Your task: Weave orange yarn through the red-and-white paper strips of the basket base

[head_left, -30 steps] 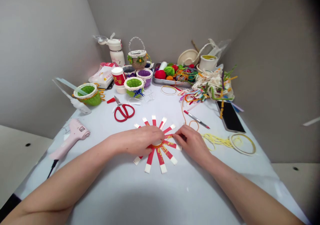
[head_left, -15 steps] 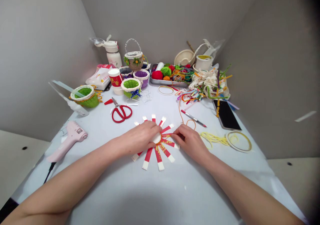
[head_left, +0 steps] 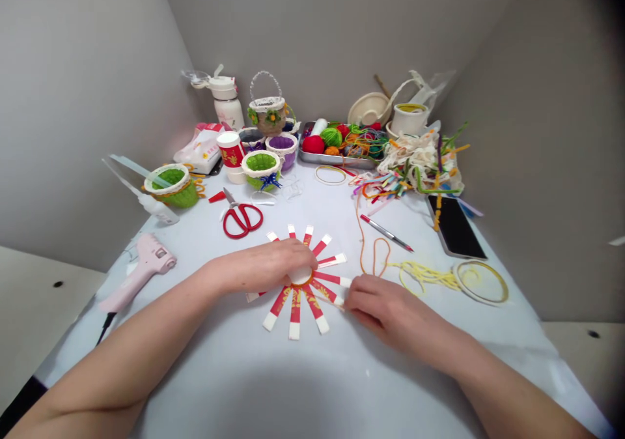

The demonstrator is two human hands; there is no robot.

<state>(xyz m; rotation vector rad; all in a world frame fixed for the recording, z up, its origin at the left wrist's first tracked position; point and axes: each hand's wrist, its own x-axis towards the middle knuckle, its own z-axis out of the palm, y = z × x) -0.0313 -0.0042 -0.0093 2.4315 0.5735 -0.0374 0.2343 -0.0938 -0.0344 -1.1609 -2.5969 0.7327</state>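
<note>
A paper cup [head_left: 295, 314], cut into red-and-white strips with gold print, lies splayed flat around its white round base. Orange yarn rings that base. My left hand [head_left: 273, 264] rests over the cup's left side, fingers curled at the base and holding it. My right hand [head_left: 385, 309] is beside the lower right strips, its thumb and fingertips pinched on the orange yarn [head_left: 362, 247]. A thin length of it runs from the base to these fingers. Behind the right hand, more of the yarn loops on the table. My left hand hides several strips.
Red-handled scissors [head_left: 243, 221], a pink glue gun [head_left: 139, 271] and a green basket [head_left: 178, 191] stand left. Rightward are a pen [head_left: 387, 233], yellow yarn [head_left: 430, 273], a hoop [head_left: 505, 283] and a phone [head_left: 456, 227]. A tray [head_left: 342, 159] of yarn balls is at the back.
My right hand has drawn the yarn right and toward me, away from the base. The splayed cup has turned a little under my left hand. The camera view has shifted slightly.
</note>
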